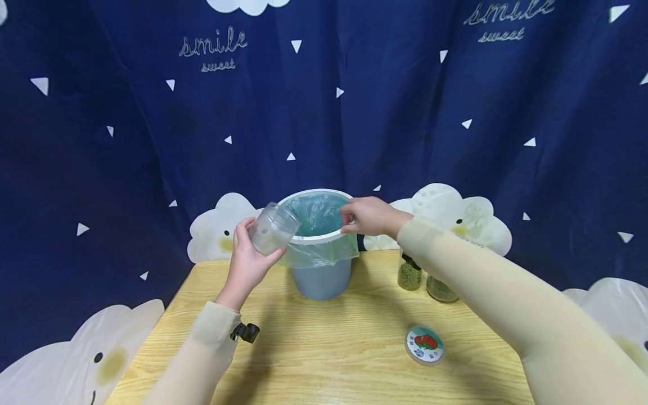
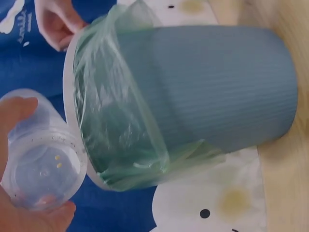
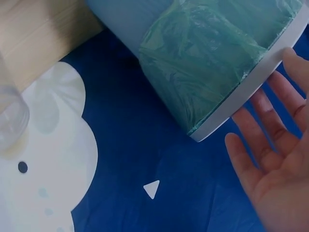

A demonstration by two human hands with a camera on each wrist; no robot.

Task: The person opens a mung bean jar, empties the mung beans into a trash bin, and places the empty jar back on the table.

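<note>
My left hand [image 1: 250,259] grips a clear plastic jar [image 1: 274,229] by its side. The jar is tilted, its mouth towards the bin's opening. Through its base in the left wrist view, a couple of yellow specks show inside. A blue-grey trash bin [image 1: 322,281] with a white rim and a translucent green liner [image 1: 324,256] stands upright at the table's back. Over the bin's right rim is my right hand [image 1: 372,216], its fingers loosely bent. The right wrist view shows its palm bare and the fingertips [image 3: 238,115] by the rim; firm contact cannot be told.
Two clear jars with green contents, one narrower [image 1: 409,277] and one wider [image 1: 441,288], stand right of the bin, partly behind my right sleeve. A round lid [image 1: 424,344] with a red picture lies on the wooden table [image 1: 324,349]. Behind hangs a dark blue curtain [image 1: 314,112].
</note>
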